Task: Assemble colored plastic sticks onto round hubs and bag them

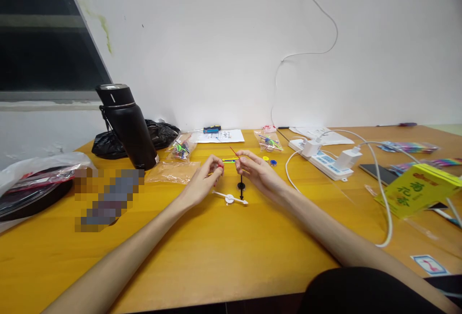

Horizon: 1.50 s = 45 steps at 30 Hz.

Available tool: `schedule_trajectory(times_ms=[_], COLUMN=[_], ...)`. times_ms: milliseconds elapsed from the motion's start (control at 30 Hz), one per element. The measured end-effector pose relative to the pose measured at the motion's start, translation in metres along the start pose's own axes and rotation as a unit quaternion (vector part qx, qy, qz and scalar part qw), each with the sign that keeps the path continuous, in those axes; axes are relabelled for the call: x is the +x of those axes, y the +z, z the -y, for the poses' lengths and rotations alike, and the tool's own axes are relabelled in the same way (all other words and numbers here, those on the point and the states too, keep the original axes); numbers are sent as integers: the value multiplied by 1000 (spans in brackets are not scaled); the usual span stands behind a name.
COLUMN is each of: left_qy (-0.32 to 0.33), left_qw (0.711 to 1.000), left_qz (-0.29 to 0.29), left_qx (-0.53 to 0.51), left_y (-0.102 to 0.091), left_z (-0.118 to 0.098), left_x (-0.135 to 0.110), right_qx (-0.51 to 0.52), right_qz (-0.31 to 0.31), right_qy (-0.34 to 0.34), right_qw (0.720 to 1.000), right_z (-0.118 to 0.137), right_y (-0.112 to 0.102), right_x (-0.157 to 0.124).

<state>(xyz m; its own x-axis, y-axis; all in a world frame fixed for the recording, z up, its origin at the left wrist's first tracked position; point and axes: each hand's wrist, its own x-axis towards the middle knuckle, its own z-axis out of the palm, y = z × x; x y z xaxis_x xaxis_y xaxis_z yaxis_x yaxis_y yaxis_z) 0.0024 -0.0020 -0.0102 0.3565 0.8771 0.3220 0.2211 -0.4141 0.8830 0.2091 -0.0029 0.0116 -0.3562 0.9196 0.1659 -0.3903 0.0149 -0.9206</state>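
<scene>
Over the yellow table (216,251), my left hand (207,177) is closed in a pinch on a small red piece near its fingertips. My right hand (252,167) is also closed, pinching a thin red stick (234,151) that points up and to the left. Between the two hands lies a yellow-and-blue stick (228,160). Just below the hands rest a white clock hand with a round hub (230,198) and a black clock hand (241,186) on the table.
A black flask (128,126) and a black bag (159,133) stand at the back left. Small plastic bags of coloured parts (182,149) (269,142), papers, a screwdriver (211,129), a power strip with chargers (325,160) and a yellow packet (418,189) lie around.
</scene>
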Motion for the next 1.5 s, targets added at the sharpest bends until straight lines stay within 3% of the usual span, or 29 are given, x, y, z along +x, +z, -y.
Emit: schedule_trajectory(times_ms=[333, 500, 733, 1067, 1167, 1500], left_qy=[-4, -19, 1, 9, 16, 9], left_qw=[999, 997, 992, 987, 986, 988], left_qz=[-41, -61, -105, -137, -141, -132], left_qx=[-21, -44, -70, -84, -86, -78], left_y=[-1, -2, -7, -14, -14, -12], left_z=[3, 7, 11, 16, 15, 14], left_x=[3, 6, 10, 14, 14, 13], right_qx=[6, -78, -316, -573, -594, -621], right_qz=[-58, -88, -114, -103, -112, -120], right_qy=[-24, -67, -202, -254, -246, -185], right_qw=[998, 991, 920, 772, 757, 752], right_z=[5, 1, -11, -26, -30, -33], right_y=[-3, -14, -38, -50, -58, -62], right_x=[1, 7, 17, 44, 56, 64])
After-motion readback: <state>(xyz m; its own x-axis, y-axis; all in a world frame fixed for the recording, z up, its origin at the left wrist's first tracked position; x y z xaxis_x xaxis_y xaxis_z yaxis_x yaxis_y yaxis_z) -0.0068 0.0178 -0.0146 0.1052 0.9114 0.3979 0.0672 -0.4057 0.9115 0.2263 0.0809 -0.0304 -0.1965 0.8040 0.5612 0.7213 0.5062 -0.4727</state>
